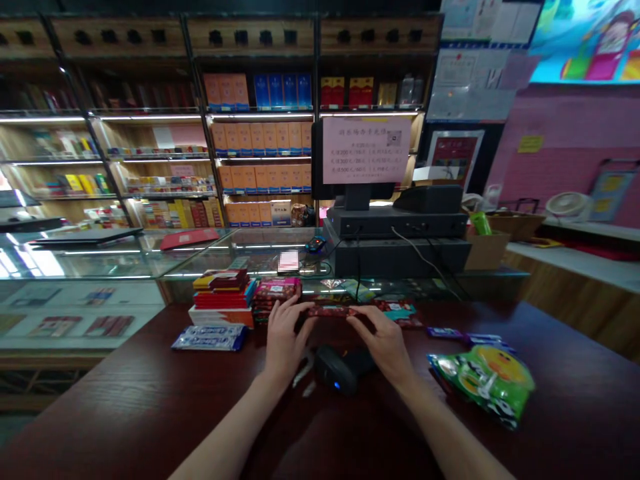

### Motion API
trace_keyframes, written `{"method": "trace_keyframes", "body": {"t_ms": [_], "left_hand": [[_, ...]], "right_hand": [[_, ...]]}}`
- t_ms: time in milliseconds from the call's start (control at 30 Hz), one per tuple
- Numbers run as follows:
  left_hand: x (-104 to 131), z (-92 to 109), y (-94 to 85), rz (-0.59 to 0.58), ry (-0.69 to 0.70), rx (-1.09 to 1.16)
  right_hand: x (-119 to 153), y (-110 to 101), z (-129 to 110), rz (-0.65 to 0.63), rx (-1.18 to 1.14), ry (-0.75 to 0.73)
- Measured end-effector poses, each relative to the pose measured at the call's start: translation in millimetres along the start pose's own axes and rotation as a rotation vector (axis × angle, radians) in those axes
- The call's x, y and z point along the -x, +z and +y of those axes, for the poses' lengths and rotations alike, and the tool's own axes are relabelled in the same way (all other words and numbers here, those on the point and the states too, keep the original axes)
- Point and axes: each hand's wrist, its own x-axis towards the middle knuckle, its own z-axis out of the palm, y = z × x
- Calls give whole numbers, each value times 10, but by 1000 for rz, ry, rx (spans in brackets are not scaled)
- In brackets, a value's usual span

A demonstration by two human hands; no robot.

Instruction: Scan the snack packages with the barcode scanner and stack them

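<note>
A thin dark red packet (330, 311) is held level between my two hands above the brown table. My left hand (287, 333) pinches its left end, and my right hand (383, 337) pinches its right end. Just beyond my left hand is a stack of pink and brown packets (275, 289). Beside that stack, red and yellow boxes (223, 293) are piled on a white and orange one. A teal and red packet (397, 309) lies behind my right hand. Below the held packet, a black scanner (335, 369) with a blue light rests on the table.
Blue and white packets (210, 337) lie on the table (150, 413) at the left. A green bag (487, 380) and purple packets (444, 332) are at the right. Behind stand a glass counter (240, 250), a monitor with a pink sign (365, 152) and stocked shelves (263, 113).
</note>
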Motion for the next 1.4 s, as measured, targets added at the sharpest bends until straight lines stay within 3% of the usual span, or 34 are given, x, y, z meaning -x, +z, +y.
{"method": "trace_keyframes", "body": {"t_ms": [267, 333, 500, 633, 1000, 1400], "left_hand": [[-1, 0, 29, -4, -149, 40], [10, -10, 29, -14, -107, 28], [21, -30, 3, -84, 185, -193], [20, -19, -28, -105, 288, -357], [12, 13, -50, -131, 269, -425], [2, -120, -183, -59, 232, -447]], "right_hand": [[-45, 53, -97, 6, 51, 122], [-67, 48, -144, 8, 42, 161], [-108, 9, -207, 21, 23, 231], [-124, -6, -216, 22, 20, 272], [-127, -15, -227, 12, -1, 247], [-86, 12, -150, -23, -154, 285]]}}
